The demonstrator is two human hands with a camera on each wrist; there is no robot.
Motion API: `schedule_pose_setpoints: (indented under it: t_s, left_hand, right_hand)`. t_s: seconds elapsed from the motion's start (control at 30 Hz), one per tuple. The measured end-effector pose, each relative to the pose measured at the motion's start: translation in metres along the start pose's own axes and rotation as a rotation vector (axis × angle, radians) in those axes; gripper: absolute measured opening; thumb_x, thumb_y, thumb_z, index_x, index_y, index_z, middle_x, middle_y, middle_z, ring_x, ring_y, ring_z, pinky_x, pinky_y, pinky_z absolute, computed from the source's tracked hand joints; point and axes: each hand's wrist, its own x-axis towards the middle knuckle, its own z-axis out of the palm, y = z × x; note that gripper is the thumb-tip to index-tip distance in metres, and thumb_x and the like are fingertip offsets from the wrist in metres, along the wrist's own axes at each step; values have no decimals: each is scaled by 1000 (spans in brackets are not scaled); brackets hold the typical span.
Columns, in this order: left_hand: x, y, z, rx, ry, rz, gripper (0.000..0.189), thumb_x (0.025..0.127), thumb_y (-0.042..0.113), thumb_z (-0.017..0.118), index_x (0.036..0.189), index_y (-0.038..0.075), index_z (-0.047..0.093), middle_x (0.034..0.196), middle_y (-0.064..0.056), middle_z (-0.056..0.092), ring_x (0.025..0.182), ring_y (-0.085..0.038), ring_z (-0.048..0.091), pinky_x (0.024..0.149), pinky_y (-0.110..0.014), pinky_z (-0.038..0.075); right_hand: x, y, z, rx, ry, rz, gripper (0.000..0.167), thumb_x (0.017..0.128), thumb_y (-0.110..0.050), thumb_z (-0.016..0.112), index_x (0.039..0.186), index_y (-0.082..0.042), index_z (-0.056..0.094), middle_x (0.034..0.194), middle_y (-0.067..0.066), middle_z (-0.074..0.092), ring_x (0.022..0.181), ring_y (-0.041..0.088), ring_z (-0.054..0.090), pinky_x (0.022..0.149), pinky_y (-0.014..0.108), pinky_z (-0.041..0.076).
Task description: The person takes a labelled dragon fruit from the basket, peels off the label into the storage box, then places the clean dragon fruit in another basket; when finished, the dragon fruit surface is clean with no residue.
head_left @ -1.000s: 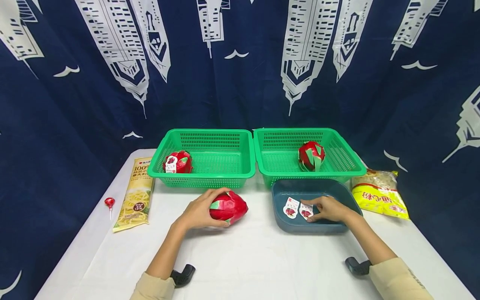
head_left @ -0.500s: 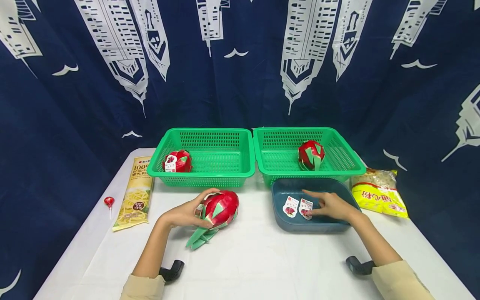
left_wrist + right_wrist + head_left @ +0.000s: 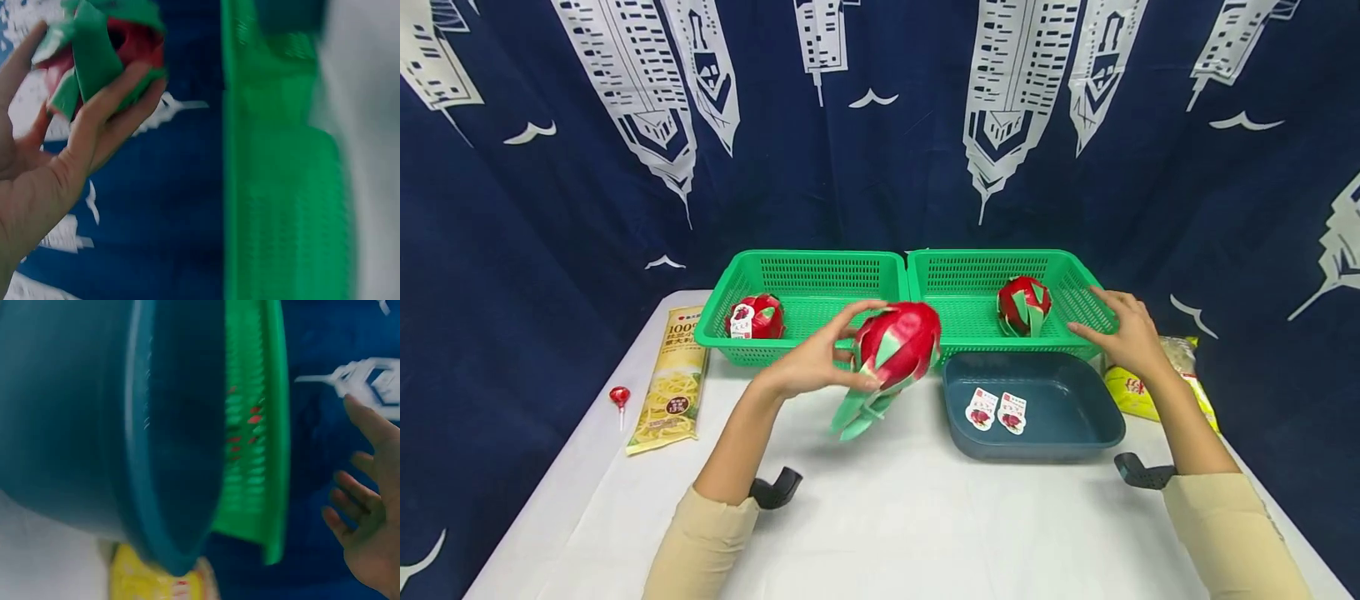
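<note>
My left hand holds a red dragon fruit with green leaf scales, raised above the white table in front of the green baskets. The left wrist view shows fingers and thumb around the fruit. My right hand is over the right end of the right green basket, thumb and fingers spread, with nothing between them. In that basket lies another dragon fruit. A third dragon fruit, bearing a white label, sits in the left green basket.
A dark blue tub before the right basket contains two fruit labels. A yellow bag lies right of it, partly behind my right arm. At left are a pasta packet and a red lollipop.
My left hand has lifted the dragon fruit and carried it right and toward the baskets. My right hand has left the labels in the tub and moved up to the right basket.
</note>
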Motion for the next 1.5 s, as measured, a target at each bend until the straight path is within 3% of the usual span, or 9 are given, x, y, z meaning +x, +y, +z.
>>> schedule_pose_setpoints:
  t_s: [0.13, 0.3, 0.47, 0.6, 0.93, 1.03, 1.17, 1.3, 1.5]
  left_hand:
    - [55, 19, 6, -19, 80, 149, 86, 73, 5, 77, 139, 33, 31, 134, -7, 34, 108, -32, 51, 78, -39, 52]
    - [139, 4, 15, -52, 214, 254, 86, 71, 10, 80, 136, 41, 32, 134, 1, 33, 110, -25, 46, 69, -36, 54]
    - [200, -21, 32, 19, 377, 276, 90, 71, 12, 80, 140, 34, 28, 139, 3, 32, 121, -17, 38, 81, -33, 50]
    - [233, -49, 45, 84, 448, 210, 91, 71, 12, 81, 141, 31, 26, 140, -1, 36, 124, -20, 39, 89, -33, 45]
    - [262, -78, 78, 246, 529, -69, 92, 66, 6, 83, 138, 32, 32, 131, -15, 44, 117, -32, 44, 87, -41, 46]
    - [291, -117, 76, 241, 502, -111, 98, 58, 6, 88, 134, 36, 33, 126, -13, 45, 112, -30, 46, 76, -38, 50]
    - [318, -150, 67, 180, 405, -261, 107, 54, 1, 89, 135, 39, 31, 128, -9, 44, 112, -28, 47, 73, -37, 51]
    - [296, -119, 73, 139, 366, -435, 102, 63, -6, 81, 139, 35, 28, 132, -12, 41, 117, -30, 44, 81, -40, 49]
    - [270, -90, 78, 99, 390, -398, 93, 72, -3, 76, 143, 27, 25, 133, -16, 39, 118, -32, 43, 81, -42, 49]
  right_hand:
    - [10, 24, 5, -14, -149, 144, 99, 83, -47, 64, 147, 0, 5, 146, 32, 4, 131, 52, 5, 93, 71, 15]
    - [14, 40, 9, -112, -242, 199, 110, 83, -56, 57, 140, 13, -6, 142, 38, -5, 130, 53, -7, 95, 71, 4]
    - [12, 43, 10, -90, -318, 254, 113, 84, -58, 52, 136, 15, -16, 141, 39, -14, 128, 56, -10, 97, 69, 8]
    - [10, 44, 13, -84, -311, 274, 114, 83, -61, 52, 137, 13, -17, 142, 36, -16, 128, 56, -9, 95, 71, 10]
    - [3, 42, 13, -41, -267, 300, 117, 80, -64, 55, 139, 12, -11, 145, 33, -13, 129, 55, -7, 93, 72, 13]
    - [3, 39, 13, -36, -272, 308, 115, 81, -62, 55, 139, 11, -13, 145, 32, -15, 129, 54, -8, 93, 72, 13]
    - [2, 39, 14, -43, -264, 317, 115, 81, -62, 55, 139, 11, -12, 145, 32, -14, 129, 54, -7, 93, 72, 16]
    - [0, 42, 16, -56, -265, 327, 116, 80, -64, 55, 140, 10, -12, 145, 32, -14, 130, 53, -7, 93, 71, 15]
    - [1, 43, 14, -61, -259, 316, 117, 80, -65, 53, 139, 10, -13, 146, 30, -15, 130, 53, -8, 94, 71, 15]
